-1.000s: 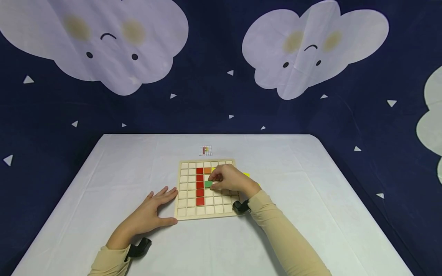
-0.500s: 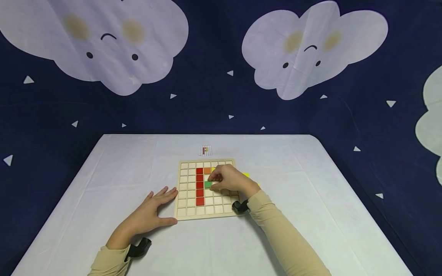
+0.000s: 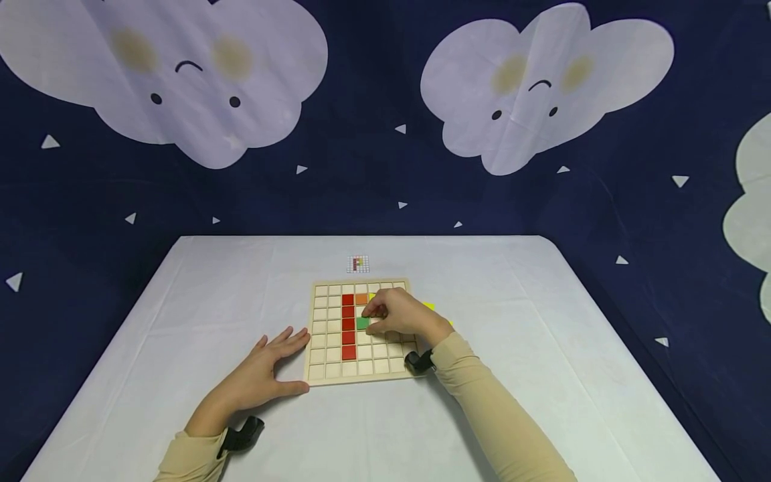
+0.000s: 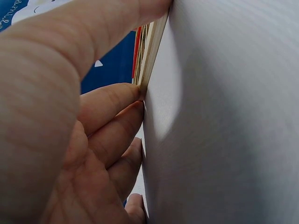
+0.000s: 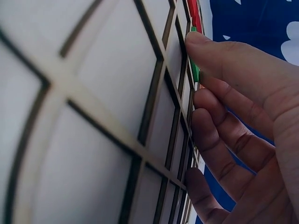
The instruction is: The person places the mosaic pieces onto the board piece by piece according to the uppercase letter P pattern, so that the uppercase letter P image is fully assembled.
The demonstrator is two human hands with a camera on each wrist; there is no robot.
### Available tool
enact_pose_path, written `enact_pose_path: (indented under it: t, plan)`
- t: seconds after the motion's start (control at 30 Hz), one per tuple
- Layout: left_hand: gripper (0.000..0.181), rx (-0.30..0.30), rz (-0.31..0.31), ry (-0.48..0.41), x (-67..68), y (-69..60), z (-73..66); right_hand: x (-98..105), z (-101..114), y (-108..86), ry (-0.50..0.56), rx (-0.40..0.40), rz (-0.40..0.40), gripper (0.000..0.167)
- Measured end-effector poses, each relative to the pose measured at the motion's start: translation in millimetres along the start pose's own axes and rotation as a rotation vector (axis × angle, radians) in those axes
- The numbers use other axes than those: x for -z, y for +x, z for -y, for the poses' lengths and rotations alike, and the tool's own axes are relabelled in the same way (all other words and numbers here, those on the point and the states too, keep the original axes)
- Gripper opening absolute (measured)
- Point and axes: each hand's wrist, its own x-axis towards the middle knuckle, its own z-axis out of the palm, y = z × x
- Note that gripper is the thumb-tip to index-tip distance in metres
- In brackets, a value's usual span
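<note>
A wooden grid board (image 3: 333, 382) lies on the white table. One column of its cells holds several red tiles (image 3: 348, 324); an orange tile (image 3: 361, 299) and a yellow tile (image 3: 372, 296), partly hidden, sit in an upper row. My right hand (image 3: 402, 312) pinches a green tile (image 3: 363, 323) between thumb and index finger, at a cell right of the red column. In the right wrist view the green tile (image 5: 195, 63) shows beside the thumb. My left hand (image 3: 262, 370) rests with straight, spread fingers and thumb against the board's left edge (image 4: 154, 56).
Behind the board lies a small printed card (image 3: 358, 264) with a coloured grid pattern. Yellow tiles (image 3: 429, 306) show partly past my right wrist, right of the board. A dark blue cloth (image 3: 361, 187) with clouds hangs behind the table (image 3: 181, 301).
</note>
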Motion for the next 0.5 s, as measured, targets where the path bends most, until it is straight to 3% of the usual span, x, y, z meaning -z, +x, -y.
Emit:
enact_pose_path:
  t: [0.5]
  plan:
    - [0.094,0.016,0.013,0.004,-0.8,1.7,3.2,9.8,-5.8,-6.3,-0.001,0.024,0.002,0.021]
